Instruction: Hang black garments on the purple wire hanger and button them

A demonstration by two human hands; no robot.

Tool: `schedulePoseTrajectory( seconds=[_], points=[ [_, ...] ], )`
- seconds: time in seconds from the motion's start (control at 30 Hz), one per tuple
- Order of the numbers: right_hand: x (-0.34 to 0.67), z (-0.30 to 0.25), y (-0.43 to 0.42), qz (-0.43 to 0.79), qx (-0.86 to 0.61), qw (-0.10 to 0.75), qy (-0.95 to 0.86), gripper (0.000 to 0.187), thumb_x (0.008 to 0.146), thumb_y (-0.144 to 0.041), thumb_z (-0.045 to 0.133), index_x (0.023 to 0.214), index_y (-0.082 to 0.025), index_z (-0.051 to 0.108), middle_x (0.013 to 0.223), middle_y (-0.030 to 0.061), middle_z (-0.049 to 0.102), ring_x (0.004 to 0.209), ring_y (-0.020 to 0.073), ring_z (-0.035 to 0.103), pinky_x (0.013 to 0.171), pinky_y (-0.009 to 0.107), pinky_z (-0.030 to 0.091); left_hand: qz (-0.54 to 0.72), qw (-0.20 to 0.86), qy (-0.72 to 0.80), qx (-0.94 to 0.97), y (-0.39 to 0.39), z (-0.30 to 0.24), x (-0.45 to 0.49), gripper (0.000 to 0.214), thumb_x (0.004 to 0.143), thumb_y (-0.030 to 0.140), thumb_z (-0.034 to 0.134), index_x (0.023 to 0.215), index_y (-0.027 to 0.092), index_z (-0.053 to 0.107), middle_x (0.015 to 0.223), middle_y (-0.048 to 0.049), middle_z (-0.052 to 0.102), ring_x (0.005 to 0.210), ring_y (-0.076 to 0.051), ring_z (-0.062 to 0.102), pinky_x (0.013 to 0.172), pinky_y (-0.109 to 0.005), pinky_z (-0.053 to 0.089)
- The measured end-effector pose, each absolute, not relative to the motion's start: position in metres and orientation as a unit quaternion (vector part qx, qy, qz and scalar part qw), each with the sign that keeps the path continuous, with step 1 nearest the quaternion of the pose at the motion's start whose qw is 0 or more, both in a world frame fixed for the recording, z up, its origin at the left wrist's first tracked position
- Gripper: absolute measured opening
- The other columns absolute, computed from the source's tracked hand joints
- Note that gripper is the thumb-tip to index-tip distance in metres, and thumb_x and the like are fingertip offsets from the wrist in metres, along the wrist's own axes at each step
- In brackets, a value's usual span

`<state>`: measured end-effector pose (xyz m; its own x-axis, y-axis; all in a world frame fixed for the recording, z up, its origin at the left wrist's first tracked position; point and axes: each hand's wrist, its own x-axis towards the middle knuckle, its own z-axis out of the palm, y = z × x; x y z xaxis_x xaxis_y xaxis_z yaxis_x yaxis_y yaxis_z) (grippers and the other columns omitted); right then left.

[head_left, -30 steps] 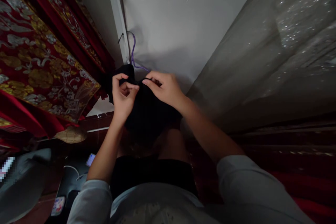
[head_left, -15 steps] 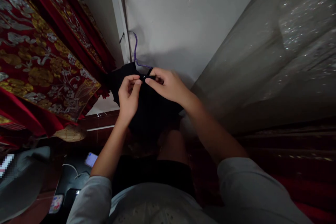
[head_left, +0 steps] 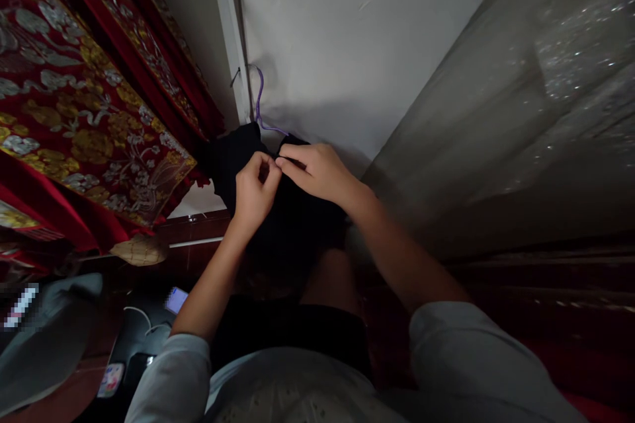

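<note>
A black shirt (head_left: pixel 235 149) hangs on a purple hanger (head_left: pixel 260 99) against the white wall. At its neck opening, my left hand (head_left: pixel 256 188) pinches the front edge between thumb and fingertips. My right hand (head_left: pixel 317 170) meets it from the right, thumb and fingers closed on the other side of the same edge. The fingertips of both hands almost touch, and they hide the small piece of cloth between them. The lower part of the shirt falls in dark folds below my hands.
Red cloth with gold and silver embroidery (head_left: pixel 94 119) hangs at the left. Clear plastic sheeting (head_left: pixel 496 112) covers the right side. At the lower left are a woven object (head_left: pixel 141 250), a lit phone (head_left: pixel 176 301), a white cable (head_left: pixel 143 314) and a grey cap (head_left: pixel 64 337).
My hands have drawn closer together at the shirt's neck. A small shiny button that showed between them is now covered by my fingers. The view has shifted slightly.
</note>
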<state>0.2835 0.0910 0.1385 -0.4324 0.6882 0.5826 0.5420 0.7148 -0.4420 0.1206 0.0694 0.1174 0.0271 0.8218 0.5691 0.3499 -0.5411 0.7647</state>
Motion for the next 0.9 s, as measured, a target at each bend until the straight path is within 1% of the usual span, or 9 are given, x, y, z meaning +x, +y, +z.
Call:
schedulePoseTrajectory(
  seconds=[0.1,0.27,0.4,0.5,0.63,0.7,0.77,0.83,0.9],
  points=[
    [0.282,0.136,0.09,0.093,-0.354,0.392,-0.844,0.025,0.099,-0.029,0.049,0.077,-0.02,0.057,0.069,-0.0012,0.053,0.065,0.0135,0.047,0.064,0.028,0.029,0.559,0.244,0.41,0.679,0.073,0.113,0.12,0.024,0.095,0.028,0.06,0.075,0.02,0.049,0.068,0.0036,0.048,0.064,-0.011,0.042,0.063,-0.025,0.033],
    [0.276,0.131,0.091,0.091,-0.359,0.402,-0.837,0.029,0.1,-0.031,0.049,0.075,-0.019,0.057,0.073,0.0004,0.054,0.07,0.0141,0.049,0.067,0.028,0.031,0.567,0.373,0.391,0.621,0.082,0.104,0.115,0.032,0.089,0.037,0.063,0.07,0.02,0.045,0.062,0.0049,0.039,0.059,-0.01,0.035,0.058,-0.023,0.032],
    [0.269,0.13,0.091,0.102,-0.352,0.406,-0.837,0.029,0.1,-0.03,0.05,0.074,-0.019,0.055,0.072,0.0,0.052,0.07,0.0137,0.048,0.067,0.029,0.032,0.556,0.369,0.414,0.619,0.09,0.098,0.108,0.028,0.085,0.034,0.064,0.068,0.02,0.047,0.061,0.0049,0.042,0.057,-0.01,0.035,0.056,-0.023,0.032],
    [0.268,0.135,0.091,0.103,-0.348,0.466,-0.807,0.031,0.1,-0.032,0.05,0.072,-0.02,0.052,0.07,-0.0001,0.051,0.069,0.0139,0.048,0.068,0.029,0.034,0.5,0.332,0.473,0.645,0.093,0.084,0.103,0.027,0.085,0.028,0.061,0.063,0.019,0.049,0.059,0.0041,0.044,0.056,-0.01,0.038,0.056,-0.025,0.029],
    [0.288,0.145,0.095,0.095,-0.388,0.59,-0.702,0.035,0.1,-0.04,0.052,0.07,-0.021,0.05,0.064,-0.0016,0.043,0.065,0.0139,0.045,0.065,0.03,0.035,0.378,0.305,0.541,0.687,0.089,0.052,0.098,0.03,0.085,0.021,0.063,0.057,0.018,0.051,0.055,0.0027,0.045,0.056,-0.012,0.042,0.06,-0.028,0.031],
    [0.308,0.141,0.097,0.104,-0.412,0.652,-0.628,0.036,0.097,-0.043,0.056,0.068,-0.022,0.048,0.063,-0.0021,0.038,0.062,0.014,0.043,0.061,0.031,0.034,0.362,0.309,0.535,0.698,0.087,0.041,0.095,0.023,0.089,0.022,0.06,0.067,0.016,0.059,0.063,-0.0007,0.055,0.062,-0.015,0.051,0.067,-0.03,0.038],
    [0.331,0.13,0.096,0.149,-0.42,0.721,-0.53,0.036,0.092,-0.042,0.06,0.066,-0.023,0.044,0.063,-0.002,0.036,0.061,0.0143,0.042,0.058,0.031,0.033,0.426,0.28,0.516,0.689,0.089,0.04,0.092,0.015,0.092,0.03,0.062,0.091,0.016,0.066,0.087,-0.0074,0.066,0.082,-0.021,0.061,0.081,-0.034,0.045],
    [0.351,0.114,0.089,0.251,-0.394,0.773,-0.43,0.033,0.088,-0.04,0.059,0.065,-0.024,0.042,0.064,-0.0014,0.038,0.063,0.0153,0.046,0.059,0.031,0.037,0.526,0.221,0.494,0.656,0.098,0.05,0.089,0.04,0.091,0.041,0.069,0.122,0.018,0.059,0.119,-0.0143,0.064,0.111,-0.026,0.061,0.098,-0.041,0.046],
    [0.363,0.094,0.076,0.364,-0.344,0.801,-0.327,0.029,0.084,-0.036,0.055,0.063,-0.024,0.041,0.063,-0.0014,0.041,0.066,0.0154,0.052,0.065,0.03,0.045,0.587,0.154,0.487,0.628,0.11,0.066,0.09,0.07,0.086,0.051,0.075,0.142,0.024,0.044,0.143,-0.0169,0.05,0.134,-0.031,0.049,0.112,-0.047,0.04]
  ],
)
